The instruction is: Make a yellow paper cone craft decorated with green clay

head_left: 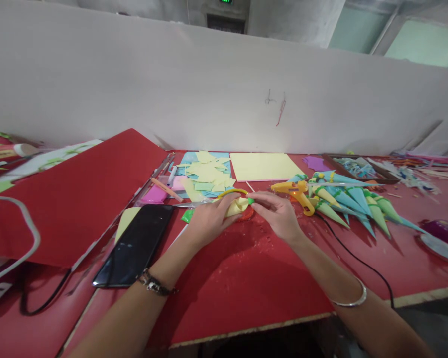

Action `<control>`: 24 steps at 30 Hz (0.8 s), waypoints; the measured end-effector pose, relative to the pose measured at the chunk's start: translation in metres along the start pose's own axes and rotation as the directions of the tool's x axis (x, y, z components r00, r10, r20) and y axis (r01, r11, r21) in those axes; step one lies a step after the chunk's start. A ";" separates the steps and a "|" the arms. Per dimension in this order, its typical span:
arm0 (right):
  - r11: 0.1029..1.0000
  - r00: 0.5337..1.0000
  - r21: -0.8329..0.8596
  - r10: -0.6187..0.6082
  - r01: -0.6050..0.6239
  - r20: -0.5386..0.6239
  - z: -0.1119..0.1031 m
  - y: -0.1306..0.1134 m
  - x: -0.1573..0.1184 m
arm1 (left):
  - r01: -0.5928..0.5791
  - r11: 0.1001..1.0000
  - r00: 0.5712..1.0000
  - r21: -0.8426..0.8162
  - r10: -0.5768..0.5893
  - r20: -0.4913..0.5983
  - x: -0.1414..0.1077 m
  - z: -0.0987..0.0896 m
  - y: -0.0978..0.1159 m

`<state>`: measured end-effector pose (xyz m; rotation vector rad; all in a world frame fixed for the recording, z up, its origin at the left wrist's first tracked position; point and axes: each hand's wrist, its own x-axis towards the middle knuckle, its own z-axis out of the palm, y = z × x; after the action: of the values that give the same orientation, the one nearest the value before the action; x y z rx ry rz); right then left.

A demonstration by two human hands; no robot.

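Note:
In the head view my left hand is closed round a pale yellow paper piece, rolled or folded, above the red table. My right hand pinches a small green piece against the right end of that paper. What the green piece is made of is too small to tell. Behind my hands lie scissors, their yellow handle loop partly hidden by my fingers. An orange-yellow hot glue gun lies just right of my right hand.
A black phone lies at left. Yellow paper scraps and a yellow sheet are at the back. Several blue and yellow paper cones are piled at right. The glue gun's cord runs to the front edge. A red board slants at far left.

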<state>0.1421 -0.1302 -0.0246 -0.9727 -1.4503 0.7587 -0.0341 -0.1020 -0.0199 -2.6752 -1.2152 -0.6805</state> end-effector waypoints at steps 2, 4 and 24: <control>1.000 1.000 -0.015 0.003 -0.003 -0.002 0.000 -0.001 0.000 | 0.000 1.000 1.000 -0.005 0.000 0.006 0.000 0.000 0.000; 1.000 1.000 -0.027 0.007 -0.007 -0.004 0.000 -0.001 0.000 | 0.003 1.000 1.000 -0.004 -0.003 0.013 0.000 0.000 0.000; 0.999 1.000 -0.043 -0.001 0.001 -0.002 0.000 -0.002 -0.001 | 0.009 1.000 0.999 0.027 -0.011 0.040 0.000 0.000 0.001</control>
<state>0.1418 -0.1317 -0.0232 -1.0057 -1.4705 0.7282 -0.0340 -0.1027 -0.0197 -2.6750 -1.2392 -0.6100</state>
